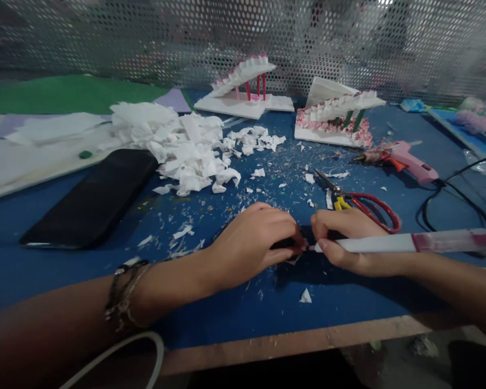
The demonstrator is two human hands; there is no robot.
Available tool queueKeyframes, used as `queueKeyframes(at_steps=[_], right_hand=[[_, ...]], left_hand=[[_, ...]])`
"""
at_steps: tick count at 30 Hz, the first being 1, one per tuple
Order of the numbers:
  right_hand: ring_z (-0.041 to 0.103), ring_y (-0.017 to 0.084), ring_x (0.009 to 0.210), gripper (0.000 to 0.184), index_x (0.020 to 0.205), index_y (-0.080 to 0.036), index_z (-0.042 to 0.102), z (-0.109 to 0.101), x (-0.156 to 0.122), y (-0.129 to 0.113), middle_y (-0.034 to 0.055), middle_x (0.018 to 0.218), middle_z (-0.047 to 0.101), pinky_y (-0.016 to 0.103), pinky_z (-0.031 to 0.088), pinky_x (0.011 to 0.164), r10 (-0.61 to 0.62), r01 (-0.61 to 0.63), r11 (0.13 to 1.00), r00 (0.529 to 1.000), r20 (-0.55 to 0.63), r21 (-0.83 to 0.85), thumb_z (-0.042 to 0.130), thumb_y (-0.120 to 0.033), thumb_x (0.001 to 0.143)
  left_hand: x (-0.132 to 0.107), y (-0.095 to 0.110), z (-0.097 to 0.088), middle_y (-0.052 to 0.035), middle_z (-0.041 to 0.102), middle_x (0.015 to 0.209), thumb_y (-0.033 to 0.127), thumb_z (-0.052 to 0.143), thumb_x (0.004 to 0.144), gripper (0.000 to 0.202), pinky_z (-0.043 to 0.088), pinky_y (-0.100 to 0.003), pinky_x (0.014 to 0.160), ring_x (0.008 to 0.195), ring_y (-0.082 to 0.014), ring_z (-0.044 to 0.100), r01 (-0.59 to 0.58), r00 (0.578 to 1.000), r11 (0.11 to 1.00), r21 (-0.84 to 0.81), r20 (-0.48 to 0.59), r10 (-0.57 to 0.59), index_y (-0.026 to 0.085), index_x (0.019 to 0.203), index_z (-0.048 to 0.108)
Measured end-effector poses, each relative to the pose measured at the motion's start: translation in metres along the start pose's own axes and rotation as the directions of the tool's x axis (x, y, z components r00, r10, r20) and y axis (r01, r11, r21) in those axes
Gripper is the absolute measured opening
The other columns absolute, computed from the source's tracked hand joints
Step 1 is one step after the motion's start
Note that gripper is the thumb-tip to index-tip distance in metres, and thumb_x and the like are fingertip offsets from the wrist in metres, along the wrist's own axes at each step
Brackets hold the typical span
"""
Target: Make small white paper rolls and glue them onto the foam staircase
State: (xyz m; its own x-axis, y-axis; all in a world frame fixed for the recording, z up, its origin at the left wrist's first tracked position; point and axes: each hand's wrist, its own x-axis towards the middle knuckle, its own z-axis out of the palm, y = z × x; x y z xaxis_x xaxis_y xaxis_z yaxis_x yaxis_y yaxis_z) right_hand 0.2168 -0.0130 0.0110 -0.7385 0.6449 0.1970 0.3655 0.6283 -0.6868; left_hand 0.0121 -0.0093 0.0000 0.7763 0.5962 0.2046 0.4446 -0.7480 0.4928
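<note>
White-bodied with a magenta end, a marker [389, 243] is resting in the closed right hand [348, 226], its tip nearly meeting a small pale scrap [295, 260] that the left hand [259, 242] is pinching over the blue bench [235, 319]. Red-handled scissors [338, 190] are lying just beyond the right hand, a pink glue gun [415, 163] is sitting farther back, and torn white paper [190, 148] is lying in a heap beside a black phone [91, 200].
</note>
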Motion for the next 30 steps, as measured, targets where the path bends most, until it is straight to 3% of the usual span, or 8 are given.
queueKeyframes(at_steps=[9, 13, 18, 22, 26, 30], right_hand=[[0.035, 0.006, 0.051, 0.011, 0.068, -0.018, 0.034, -0.0018, 0.0019, -0.0013, -0.0047, 0.059, 0.039, 0.019, 0.027, 0.050, -0.005, 0.008, 0.993, 1.000, 0.025, -0.114, 0.039, -0.015, 0.077], [0.037, 0.006, 0.051, 0.012, 0.068, -0.018, 0.035, -0.0008, 0.0018, 0.0003, -0.0045, 0.059, 0.041, 0.019, 0.030, 0.050, -0.030, 0.030, 0.999, 1.000, -0.006, -0.033, 0.040, -0.021, 0.080], [0.035, 0.006, 0.050, 0.012, 0.067, -0.018, 0.034, -0.0013, 0.0025, -0.0010, -0.0046, 0.058, 0.039, 0.019, 0.029, 0.049, 0.017, -0.017, 0.997, 1.000, 0.006, -0.070, 0.039, -0.017, 0.078], [0.038, 0.006, 0.052, 0.013, 0.067, -0.018, 0.035, -0.0022, 0.0019, -0.0018, -0.0045, 0.059, 0.041, 0.019, 0.030, 0.051, -0.013, 0.013, 0.999, 1.000, 0.017, -0.034, 0.041, -0.020, 0.079], [0.036, 0.006, 0.050, 0.012, 0.066, -0.018, 0.035, -0.0028, 0.0012, -0.0009, -0.0045, 0.058, 0.040, 0.020, 0.028, 0.050, 0.006, -0.003, 0.991, 1.000, 0.020, -0.135, 0.040, -0.016, 0.076], [0.039, 0.007, 0.051, 0.013, 0.067, -0.018, 0.036, -0.0021, 0.0010, -0.0005, -0.0043, 0.058, 0.042, 0.020, 0.030, 0.050, 0.012, -0.012, 0.998, 1.000, -0.004, -0.060, 0.040, -0.020, 0.079]], left_hand=[[0.0008, -0.0015, 0.0005, 0.0040, 0.065, 0.081, 0.023, 0.052, 0.084, 0.008, 0.027, -0.027, 0.075, 0.077, -0.0117, 0.057, -0.058, 0.998, 0.995, 0.077, -0.013, 0.059, 0.021, 0.081, 0.059], [-0.0001, -0.0024, 0.0006, 0.0044, 0.065, 0.082, 0.023, 0.052, 0.084, 0.007, 0.027, -0.027, 0.075, 0.076, -0.0118, 0.056, -0.068, 0.997, 0.993, 0.093, -0.020, 0.071, 0.021, 0.081, 0.058], [0.0006, -0.0017, 0.0008, 0.0046, 0.065, 0.080, 0.021, 0.051, 0.084, 0.009, 0.028, -0.027, 0.073, 0.074, -0.0112, 0.056, -0.075, 0.996, 0.992, 0.100, -0.033, 0.079, 0.021, 0.080, 0.059], [0.0025, -0.0009, 0.0011, 0.0037, 0.065, 0.079, 0.023, 0.052, 0.084, 0.008, 0.029, -0.026, 0.071, 0.075, -0.0118, 0.057, -0.059, 0.998, 0.993, 0.097, -0.030, 0.062, 0.020, 0.081, 0.059], [0.0033, -0.0008, 0.0008, 0.0039, 0.065, 0.081, 0.023, 0.055, 0.083, 0.006, 0.029, -0.027, 0.072, 0.077, -0.0123, 0.057, -0.037, 0.999, 0.995, 0.090, -0.010, 0.038, 0.021, 0.083, 0.060], [0.0027, -0.0002, 0.0003, 0.0039, 0.065, 0.080, 0.022, 0.056, 0.082, 0.005, 0.030, -0.026, 0.072, 0.076, -0.0118, 0.058, -0.029, 0.999, 0.997, 0.078, -0.016, 0.030, 0.020, 0.081, 0.060]])
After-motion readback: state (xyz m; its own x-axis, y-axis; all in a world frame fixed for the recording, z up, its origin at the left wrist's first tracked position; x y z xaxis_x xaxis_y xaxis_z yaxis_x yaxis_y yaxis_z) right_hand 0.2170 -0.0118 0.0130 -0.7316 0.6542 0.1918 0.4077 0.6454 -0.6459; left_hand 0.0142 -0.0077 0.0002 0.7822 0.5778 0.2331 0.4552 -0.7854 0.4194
